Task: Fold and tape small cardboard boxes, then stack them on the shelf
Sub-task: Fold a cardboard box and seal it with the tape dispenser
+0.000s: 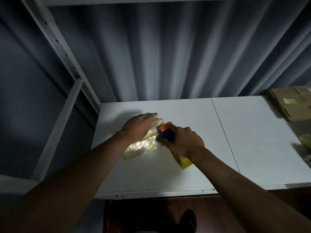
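A small flat box point(141, 147), covered in shiny yellowish tape, lies on the white shelf board point(185, 169). My left hand point(140, 126) presses flat on the box's far end, fingers straight and pointing right. My right hand point(186, 142) grips a tape dispenser point(165, 132) with an orange and blue head and a yellow handle end that sticks out below the wrist. The dispenser's head touches the box's right end, close to my left fingers.
A stack of flat brown cardboard point(292, 103) lies at the shelf's far right, with pale taped pieces point(305, 145) below it. A grey shelf upright point(55, 42) runs along the left. A corrugated wall stands behind. A dark shoe point(188, 219) shows on the floor below.
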